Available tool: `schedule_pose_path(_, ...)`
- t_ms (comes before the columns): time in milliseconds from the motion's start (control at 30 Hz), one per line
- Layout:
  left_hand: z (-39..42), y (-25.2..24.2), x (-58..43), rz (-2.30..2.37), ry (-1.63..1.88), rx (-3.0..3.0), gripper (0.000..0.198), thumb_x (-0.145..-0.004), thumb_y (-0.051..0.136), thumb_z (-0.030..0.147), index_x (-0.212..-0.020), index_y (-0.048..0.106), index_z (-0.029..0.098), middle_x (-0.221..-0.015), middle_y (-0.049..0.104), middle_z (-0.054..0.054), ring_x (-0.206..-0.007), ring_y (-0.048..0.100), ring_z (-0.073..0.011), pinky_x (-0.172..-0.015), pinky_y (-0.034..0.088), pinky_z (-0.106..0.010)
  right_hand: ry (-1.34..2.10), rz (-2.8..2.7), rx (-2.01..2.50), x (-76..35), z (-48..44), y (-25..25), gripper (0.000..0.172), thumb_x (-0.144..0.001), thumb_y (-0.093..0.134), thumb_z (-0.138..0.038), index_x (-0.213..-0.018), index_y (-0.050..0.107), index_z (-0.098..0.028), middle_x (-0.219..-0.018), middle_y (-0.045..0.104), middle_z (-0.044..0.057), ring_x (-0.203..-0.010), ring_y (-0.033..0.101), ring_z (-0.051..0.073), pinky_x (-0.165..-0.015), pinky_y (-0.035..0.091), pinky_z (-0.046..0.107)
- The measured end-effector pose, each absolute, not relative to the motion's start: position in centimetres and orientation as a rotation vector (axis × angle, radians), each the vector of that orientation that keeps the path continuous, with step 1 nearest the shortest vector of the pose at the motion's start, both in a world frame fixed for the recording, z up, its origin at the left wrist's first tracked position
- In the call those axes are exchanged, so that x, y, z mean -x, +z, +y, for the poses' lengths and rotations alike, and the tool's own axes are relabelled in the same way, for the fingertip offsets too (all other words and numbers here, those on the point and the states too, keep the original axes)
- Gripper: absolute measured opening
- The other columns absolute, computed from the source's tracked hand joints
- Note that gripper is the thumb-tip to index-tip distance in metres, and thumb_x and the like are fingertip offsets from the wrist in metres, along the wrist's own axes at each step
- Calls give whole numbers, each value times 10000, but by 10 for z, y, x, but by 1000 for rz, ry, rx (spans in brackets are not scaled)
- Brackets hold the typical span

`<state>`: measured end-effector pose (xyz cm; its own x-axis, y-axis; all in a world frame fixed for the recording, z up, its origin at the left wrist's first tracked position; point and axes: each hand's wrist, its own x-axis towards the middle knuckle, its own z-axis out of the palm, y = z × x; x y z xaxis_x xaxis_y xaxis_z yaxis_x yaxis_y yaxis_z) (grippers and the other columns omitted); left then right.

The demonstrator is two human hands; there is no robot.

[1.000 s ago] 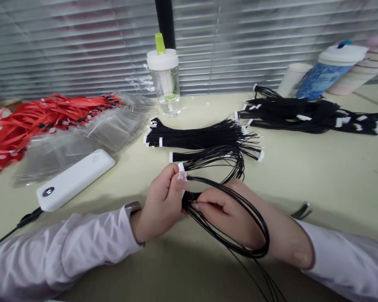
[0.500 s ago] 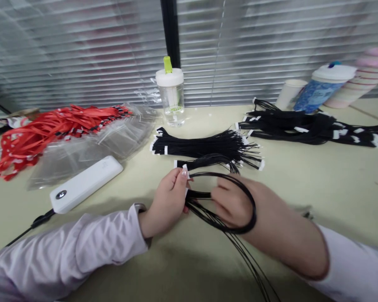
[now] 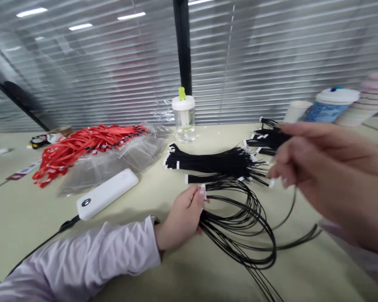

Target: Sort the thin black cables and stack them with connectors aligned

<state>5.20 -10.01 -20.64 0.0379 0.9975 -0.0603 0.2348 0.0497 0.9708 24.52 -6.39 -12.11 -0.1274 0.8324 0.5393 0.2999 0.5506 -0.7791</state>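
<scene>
My left hand (image 3: 183, 212) is closed, thumb and fingers pinching a bundle of thin black cables (image 3: 239, 256) by its white connector ends (image 3: 203, 192). From there the cables fan out to the right in loose loops, and some run off the lower frame edge. My right hand (image 3: 327, 172) is raised above the table at the right, smeared by motion. Its index finger is stretched out and the others partly curled, apart from the looped bundle. One thin cable curves up close below its fingers; no grip on it shows.
A thick bundle of black cables (image 3: 204, 162) with white ends lies behind my left hand. More black cables (image 3: 267, 138) are partly hidden by my right hand. Red lanyards (image 3: 85, 147), clear plastic bags (image 3: 94, 167), a white power bank (image 3: 108, 195), a bottle (image 3: 184, 119) and cups (image 3: 330, 105) stand around.
My right hand has come out of the cable loops and moved up and right. The loops have spread wider. My left hand keeps its pinch. The camera view has shifted.
</scene>
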Motion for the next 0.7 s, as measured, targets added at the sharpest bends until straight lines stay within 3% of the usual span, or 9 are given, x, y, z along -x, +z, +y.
schedule_pose_path(100,-102,-205,-52,1348,989,-1369,357,-863,311,479,-704,393,170,-571,385,45,-369,390,-56,-336,338,-191,960,-1930,929,-234,-64,-141,257,-834,456,-216,-1085,513,-208,-699,599,-11,-553,554,78,-529,465,218)
schedule_pose_path(200,-103,-204,-50,1356,988,-1385,365,-866,308,473,-660,357,175,-520,358,54,-355,356,-57,-333,309,-190,818,-2190,1080,-227,-65,-156,162,-833,453,-229,-845,608,-183,-726,611,-7,-616,543,76,-584,428,214)
schedule_pose_path(300,-103,-204,-49,1344,991,-1441,348,-877,306,442,-653,348,179,-499,360,53,-381,344,-66,-365,306,-198,660,-2299,1065,-223,-66,-162,155,-826,476,-207,-767,617,-180,-732,607,-17,-662,528,74,-637,400,215)
schedule_pose_path(533,-101,-206,-47,1341,991,-1509,345,-882,301,417,-646,367,175,-541,383,32,-441,364,-74,-404,318,-203,487,-2276,871,-218,-72,-167,221,-839,440,-125,-953,622,-175,-862,615,17,-774,546,77,-701,424,198)
schedule_pose_path(700,-102,-207,-46,1298,948,-1479,331,-882,303,410,-664,373,170,-573,367,34,-434,365,-61,-380,328,-184,482,-2192,1019,-216,-74,-173,146,-798,500,-131,-911,568,-194,-717,620,-52,-639,557,46,-618,402,156)
